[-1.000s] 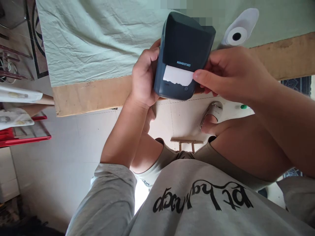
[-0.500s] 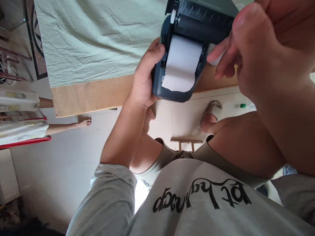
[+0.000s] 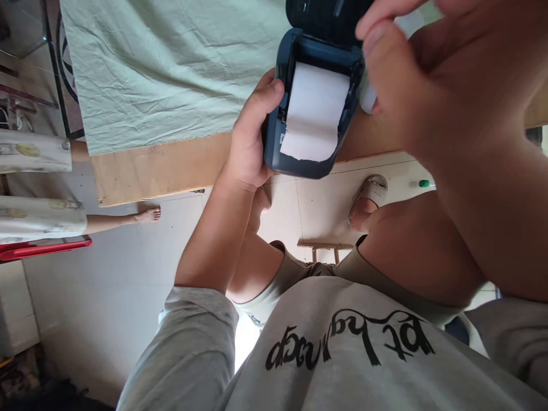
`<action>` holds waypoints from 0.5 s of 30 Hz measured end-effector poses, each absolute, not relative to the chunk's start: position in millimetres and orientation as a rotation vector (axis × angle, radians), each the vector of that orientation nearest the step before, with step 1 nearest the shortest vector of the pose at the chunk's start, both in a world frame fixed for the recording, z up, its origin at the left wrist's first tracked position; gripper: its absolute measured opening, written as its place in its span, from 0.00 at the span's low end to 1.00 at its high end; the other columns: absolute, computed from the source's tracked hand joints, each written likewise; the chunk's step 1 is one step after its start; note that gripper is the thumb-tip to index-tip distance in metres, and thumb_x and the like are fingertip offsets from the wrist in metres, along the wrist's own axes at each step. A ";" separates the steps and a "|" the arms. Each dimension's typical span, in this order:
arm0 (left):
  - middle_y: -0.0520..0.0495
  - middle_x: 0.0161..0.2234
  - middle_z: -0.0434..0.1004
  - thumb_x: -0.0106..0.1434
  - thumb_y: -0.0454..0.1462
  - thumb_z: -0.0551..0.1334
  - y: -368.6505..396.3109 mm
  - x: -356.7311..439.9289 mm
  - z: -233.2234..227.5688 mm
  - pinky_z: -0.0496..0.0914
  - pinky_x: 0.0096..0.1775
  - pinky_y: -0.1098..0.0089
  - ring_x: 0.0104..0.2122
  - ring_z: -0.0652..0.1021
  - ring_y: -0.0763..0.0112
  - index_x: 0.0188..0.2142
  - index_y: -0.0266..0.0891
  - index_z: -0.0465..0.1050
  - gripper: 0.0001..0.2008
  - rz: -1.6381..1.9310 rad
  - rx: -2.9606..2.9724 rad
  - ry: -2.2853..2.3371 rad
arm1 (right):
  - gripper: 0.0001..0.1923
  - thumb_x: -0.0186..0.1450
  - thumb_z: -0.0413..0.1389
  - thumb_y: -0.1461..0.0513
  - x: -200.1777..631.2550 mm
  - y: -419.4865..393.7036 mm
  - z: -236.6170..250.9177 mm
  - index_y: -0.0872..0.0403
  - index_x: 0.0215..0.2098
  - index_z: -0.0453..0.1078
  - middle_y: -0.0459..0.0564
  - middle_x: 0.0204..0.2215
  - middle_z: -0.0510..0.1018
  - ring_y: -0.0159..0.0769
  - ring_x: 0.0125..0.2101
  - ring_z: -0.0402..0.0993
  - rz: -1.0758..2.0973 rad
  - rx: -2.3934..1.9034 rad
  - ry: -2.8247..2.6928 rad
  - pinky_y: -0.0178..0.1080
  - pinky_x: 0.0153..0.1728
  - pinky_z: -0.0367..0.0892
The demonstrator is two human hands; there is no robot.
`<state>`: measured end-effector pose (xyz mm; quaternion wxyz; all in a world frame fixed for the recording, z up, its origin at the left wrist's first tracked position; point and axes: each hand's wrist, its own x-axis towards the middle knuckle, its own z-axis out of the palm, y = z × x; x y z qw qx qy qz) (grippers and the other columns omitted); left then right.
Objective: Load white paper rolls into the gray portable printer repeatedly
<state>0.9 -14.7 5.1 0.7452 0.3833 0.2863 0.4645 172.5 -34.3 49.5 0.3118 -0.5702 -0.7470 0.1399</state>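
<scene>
A dark blue portable receipt printer (image 3: 302,166) is held up over the table's front edge. My left hand (image 3: 254,128) is wrapped round its left side, thumb on the rim. A white paper roll (image 3: 319,94) sits in the bay, its torn end hanging over the front of the body. The black lid (image 3: 323,20) is swung back, cut off by the top of the view. My right hand (image 3: 411,80) has thumb and forefinger closed at the lid's right edge. A small whitish thing (image 3: 368,98) shows below those fingers; its kind is unclear.
A wrinkled pale green cloth (image 3: 171,68) covers the wooden table (image 3: 162,171). Another person's leg (image 3: 111,222) shows at left beside a red-edged seat (image 3: 47,248). Below are a wooden stool (image 3: 325,245) and a green-capped item (image 3: 423,184).
The printer's lid has swung further back, baring the bay. My right hand has moved left, along with the lid's edge. My left hand keeps its hold nearly unmoved.
</scene>
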 end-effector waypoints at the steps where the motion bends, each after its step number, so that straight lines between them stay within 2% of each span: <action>1: 0.49 0.30 0.74 0.61 0.40 0.51 -14.9 1.3 5.2 0.68 0.32 0.70 0.45 0.75 0.61 0.31 0.43 0.67 0.08 1.019 0.839 0.630 | 0.20 0.63 0.38 0.52 170.5 -34.0 48.9 0.46 0.43 0.67 0.41 0.27 0.66 0.23 0.39 0.67 0.213 -1.564 -2.101 0.33 0.44 0.60; 3: 0.49 0.30 0.74 0.61 0.39 0.51 -15.2 2.3 5.5 0.68 0.32 0.70 0.44 0.75 0.62 0.31 0.43 0.68 0.08 1.022 0.851 0.641 | 0.19 0.62 0.38 0.52 164.2 -34.2 49.5 0.43 0.45 0.64 0.41 0.30 0.67 0.29 0.41 0.67 0.076 -1.740 -2.240 0.38 0.45 0.62; 6: 0.49 0.31 0.74 0.60 0.40 0.52 -15.4 3.6 6.2 0.69 0.34 0.68 0.43 0.76 0.61 0.32 0.43 0.70 0.09 1.021 0.884 0.667 | 0.19 0.61 0.40 0.51 154.6 -35.8 53.7 0.42 0.46 0.62 0.42 0.40 0.68 0.41 0.46 0.66 0.164 -1.944 -2.267 0.48 0.43 0.65; 9: 0.49 0.31 0.75 0.60 0.40 0.52 -15.1 3.2 7.2 0.69 0.36 0.67 0.42 0.76 0.61 0.33 0.45 0.71 0.10 1.003 0.905 0.707 | 0.19 0.59 0.42 0.49 150.7 -37.8 57.0 0.41 0.47 0.61 0.44 0.42 0.68 0.50 0.47 0.65 0.208 -2.014 -2.290 0.55 0.41 0.64; 12: 0.49 0.31 0.74 0.60 0.40 0.53 -14.5 1.1 7.2 0.67 0.34 0.68 0.41 0.75 0.60 0.32 0.47 0.72 0.09 0.985 0.941 0.720 | 0.20 0.58 0.43 0.47 150.3 -38.0 56.8 0.40 0.47 0.59 0.47 0.38 0.68 0.52 0.46 0.66 0.243 -2.088 -2.297 0.57 0.38 0.64; 15: 0.49 0.31 0.73 0.60 0.39 0.54 -14.3 -0.4 6.0 0.64 0.31 0.70 0.38 0.74 0.64 0.33 0.44 0.71 0.08 0.969 0.972 0.713 | 0.21 0.57 0.47 0.48 149.6 -36.7 57.1 0.42 0.48 0.57 0.46 0.38 0.69 0.49 0.45 0.66 0.294 -2.012 -2.268 0.56 0.41 0.64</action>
